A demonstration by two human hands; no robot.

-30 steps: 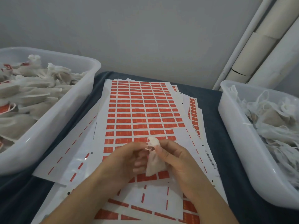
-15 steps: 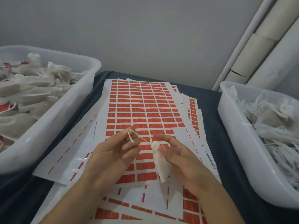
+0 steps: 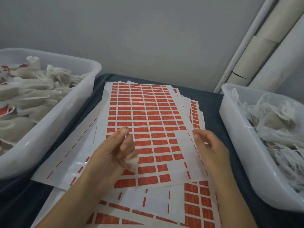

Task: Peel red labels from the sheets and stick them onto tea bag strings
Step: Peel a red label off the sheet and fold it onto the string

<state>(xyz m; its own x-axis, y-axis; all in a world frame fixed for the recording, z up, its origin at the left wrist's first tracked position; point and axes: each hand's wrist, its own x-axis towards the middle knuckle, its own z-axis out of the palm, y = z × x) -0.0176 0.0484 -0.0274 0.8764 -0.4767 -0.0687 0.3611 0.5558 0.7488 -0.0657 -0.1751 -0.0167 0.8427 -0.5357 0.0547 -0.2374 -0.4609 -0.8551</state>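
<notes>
A sheet of red labels (image 3: 144, 116) lies on top of a stack of sheets in the middle of the table. My left hand (image 3: 113, 148) hovers over it and holds a white tea bag (image 3: 132, 162) in its curled fingers, with the bag's string (image 3: 125, 134) pinched between thumb and forefinger. My right hand (image 3: 209, 147) hangs over the sheet's right edge, fingers loosely bent, holding nothing that I can see.
A white bin (image 3: 69, 112) at the left holds several tea bags, some with red labels. A second white bin (image 3: 238, 139) at the right holds tea bags with loose strings. A dark cloth (image 3: 212, 102) covers the table. Pale pipes (image 3: 256, 46) stand at the back right.
The tea bag has passed from my right hand into my left hand, which still pinches the string. My right hand has moved right to the sheet's edge.
</notes>
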